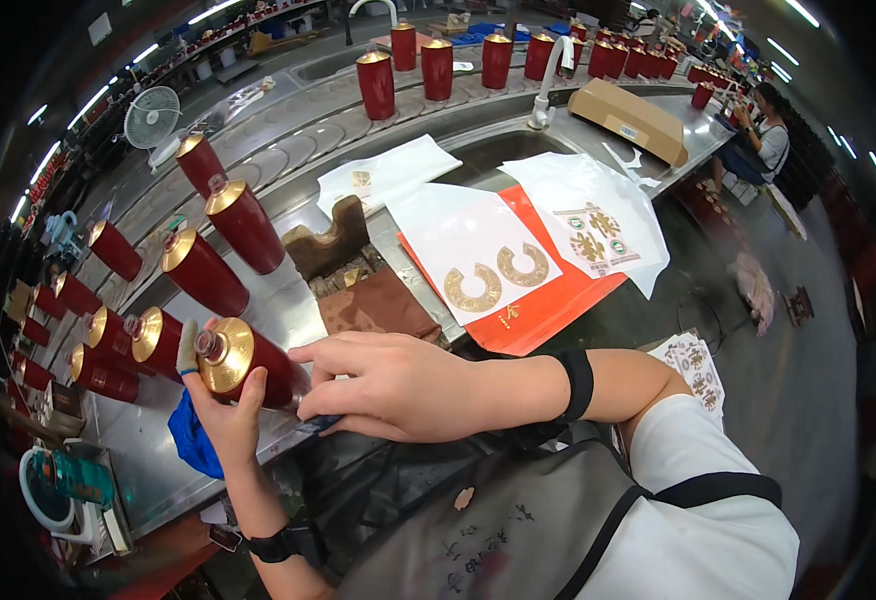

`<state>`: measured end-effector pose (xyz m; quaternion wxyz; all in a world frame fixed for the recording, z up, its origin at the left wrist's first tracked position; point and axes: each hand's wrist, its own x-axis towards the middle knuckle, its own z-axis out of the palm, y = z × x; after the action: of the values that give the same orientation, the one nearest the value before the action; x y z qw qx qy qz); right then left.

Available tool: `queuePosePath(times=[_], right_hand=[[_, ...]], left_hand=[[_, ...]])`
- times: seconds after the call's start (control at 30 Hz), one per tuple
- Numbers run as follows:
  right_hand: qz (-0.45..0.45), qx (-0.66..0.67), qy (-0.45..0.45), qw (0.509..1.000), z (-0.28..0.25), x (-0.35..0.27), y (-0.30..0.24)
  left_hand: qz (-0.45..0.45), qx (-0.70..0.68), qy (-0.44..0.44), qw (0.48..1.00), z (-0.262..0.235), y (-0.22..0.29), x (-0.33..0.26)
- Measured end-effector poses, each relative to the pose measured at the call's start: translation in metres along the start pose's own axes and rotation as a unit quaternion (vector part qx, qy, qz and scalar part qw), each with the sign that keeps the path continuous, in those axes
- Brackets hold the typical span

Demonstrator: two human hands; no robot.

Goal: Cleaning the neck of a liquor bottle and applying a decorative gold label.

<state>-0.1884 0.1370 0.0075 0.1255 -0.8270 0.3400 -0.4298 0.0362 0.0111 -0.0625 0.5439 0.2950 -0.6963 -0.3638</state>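
Observation:
A dark red bottle [273, 375] with a gold shoulder and a clear neck lies tilted in my left hand [230, 425]. The left thumb presses on its near side, and the left index finger, wrapped in a pale covering, reaches past the neck. From the right, my right hand [383, 385] closes on the bottle's lower end, its fingers bent against the side and base. A bit of dark blue shows under the right fingertips, too little to name. Beside my left wrist lies a blue cloth [195, 437]. The side of the bottle turned from me is hidden.
More red bottles [248, 228] stand on the metal table at left. Decal sheets [448, 235] with gold designs rest on an orange-red folder [558, 310]. Behind are a brown block [376, 308], a faucet [542, 105] and a cardboard box [628, 118]. A person [763, 140] sits far right.

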Motion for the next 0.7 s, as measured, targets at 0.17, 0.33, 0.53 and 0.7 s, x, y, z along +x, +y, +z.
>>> queuePosePath(times=[0.17, 0.33, 0.53, 0.7], right_hand=[[0.078, 0.0, 0.004, 0.997, -0.017, 0.005, 0.018], [0.088, -0.027, 0.003, 0.996, -0.023, 0.033, 0.037], [0.036, 0.009, -0.036, 0.999, 0.006, 0.06, 0.043], [-0.01, -0.025, -0.073, 0.997, 0.019, 0.076, 0.047]], left_hand=[[-0.037, -0.069, -0.022, 0.997, -0.001, 0.003, 0.008], [-0.052, -0.066, -0.058, 0.995, -0.009, 0.004, 0.008], [-0.123, 0.0, -0.068, 0.99, -0.015, 0.007, 0.005], [-0.11, -0.022, -0.05, 0.992, -0.011, 0.008, 0.005]])
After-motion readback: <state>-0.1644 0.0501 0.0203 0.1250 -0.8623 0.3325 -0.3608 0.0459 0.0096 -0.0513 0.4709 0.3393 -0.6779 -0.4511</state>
